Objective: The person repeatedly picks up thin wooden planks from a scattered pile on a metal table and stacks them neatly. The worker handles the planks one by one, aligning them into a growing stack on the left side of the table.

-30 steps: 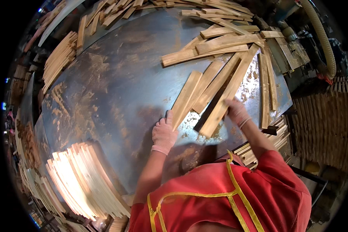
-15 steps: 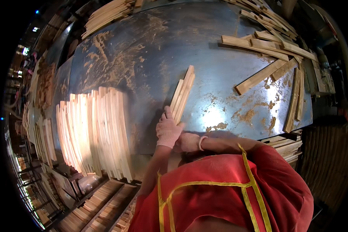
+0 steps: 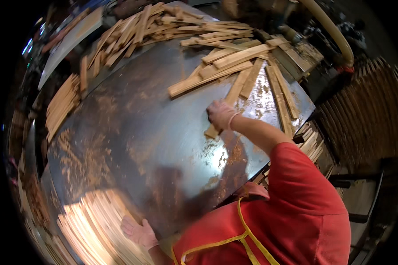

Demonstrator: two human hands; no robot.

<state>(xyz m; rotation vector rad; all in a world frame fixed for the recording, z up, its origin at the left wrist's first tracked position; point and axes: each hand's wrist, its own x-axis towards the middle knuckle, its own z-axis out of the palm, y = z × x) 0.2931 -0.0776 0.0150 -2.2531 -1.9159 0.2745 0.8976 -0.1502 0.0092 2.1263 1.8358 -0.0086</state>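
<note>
My right hand (image 3: 222, 115), in a pale glove, reaches out over the metal table and is closed round a flat wooden strip (image 3: 237, 90). The near end of that strip shows just below my fingers. To the lower left, my left hand (image 3: 139, 232), also gloved, rests with its fingers stretched out against the right side of a row of pale wooden strips (image 3: 90, 225). Those strips lie side by side, brightly lit. Close beyond my right hand, several more loose wooden pieces (image 3: 208, 79) lie crossed over one another.
A jumbled heap of wood pieces (image 3: 150, 26) runs along the table's far edge. Sawdust streaks the metal tabletop (image 3: 132, 110). Another wood stack (image 3: 63, 104) stands at the left, and a thick hose (image 3: 334, 31) hangs at the far right. Stacked slats (image 3: 362, 119) stand right of the table.
My hands, together at a pair of strips before, are now apart. The right went far right onto a loose strip; the left moved to the lit row. The view has swung right.
</note>
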